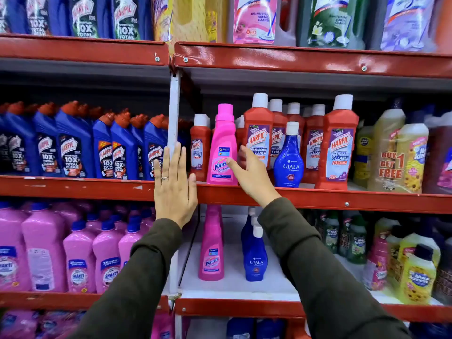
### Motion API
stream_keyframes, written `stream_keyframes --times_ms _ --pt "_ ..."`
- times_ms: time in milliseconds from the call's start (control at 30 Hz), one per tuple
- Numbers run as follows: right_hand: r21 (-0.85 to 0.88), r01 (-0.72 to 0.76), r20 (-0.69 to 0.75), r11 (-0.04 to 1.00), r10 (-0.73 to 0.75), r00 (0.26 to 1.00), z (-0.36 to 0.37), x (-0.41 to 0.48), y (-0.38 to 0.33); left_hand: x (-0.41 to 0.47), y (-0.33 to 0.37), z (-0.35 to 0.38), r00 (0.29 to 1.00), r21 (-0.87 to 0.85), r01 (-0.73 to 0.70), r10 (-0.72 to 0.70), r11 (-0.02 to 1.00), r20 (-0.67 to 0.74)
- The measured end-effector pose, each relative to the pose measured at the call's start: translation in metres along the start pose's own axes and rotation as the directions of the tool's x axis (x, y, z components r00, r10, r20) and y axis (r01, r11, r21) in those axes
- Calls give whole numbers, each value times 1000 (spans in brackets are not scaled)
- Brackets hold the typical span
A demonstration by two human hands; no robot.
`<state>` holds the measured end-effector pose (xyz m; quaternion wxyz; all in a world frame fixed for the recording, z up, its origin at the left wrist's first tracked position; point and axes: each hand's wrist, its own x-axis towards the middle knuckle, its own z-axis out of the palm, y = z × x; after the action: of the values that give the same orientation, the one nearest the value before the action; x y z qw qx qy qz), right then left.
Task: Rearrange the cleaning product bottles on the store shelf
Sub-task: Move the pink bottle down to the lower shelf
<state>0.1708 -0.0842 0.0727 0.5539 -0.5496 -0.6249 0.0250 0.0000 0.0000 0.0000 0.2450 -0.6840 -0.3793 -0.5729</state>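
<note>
A pink Vanish bottle (223, 145) stands upright at the front of the middle red shelf (318, 198), among red Harpic bathroom cleaner bottles (338, 143). A blue Ujala bottle (288, 157) stands a little to its right. My right hand (252, 177) is open, its thumb tip touching the Vanish bottle's label and its fingers reaching behind the bottle's right side. My left hand (175, 184) is flat and open against the white shelf upright (174, 113), holding nothing. On the lower white shelf stand another Vanish bottle (212, 248) and another Ujala bottle (254, 255).
Blue Harpic toilet cleaner bottles (73, 145) fill the middle shelf on the left. Yellow Max Kleen bottles (401, 152) stand at the right. Pink Shakti bottles (80, 255) crowd the lower left shelf. Large refill jugs (254, 18) sit on the top shelf.
</note>
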Motion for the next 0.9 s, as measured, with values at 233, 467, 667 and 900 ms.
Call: stream_keyframes --times_ms 233,467,667,900 --pt "60 -111 74 992 106 992 8 15 5 -5 -10 22 994 24 -31 28 999 110" --pt "205 -159 103 966 140 985 7 16 8 -6 -13 31 998 42 -35 32 998 58" --pt "218 -114 68 969 102 992 6 14 5 -6 -15 33 998 54 -38 35 998 51" --pt "266 -33 -10 964 37 999 -5 18 -6 -6 -16 33 998 55 -35 33 998 45"
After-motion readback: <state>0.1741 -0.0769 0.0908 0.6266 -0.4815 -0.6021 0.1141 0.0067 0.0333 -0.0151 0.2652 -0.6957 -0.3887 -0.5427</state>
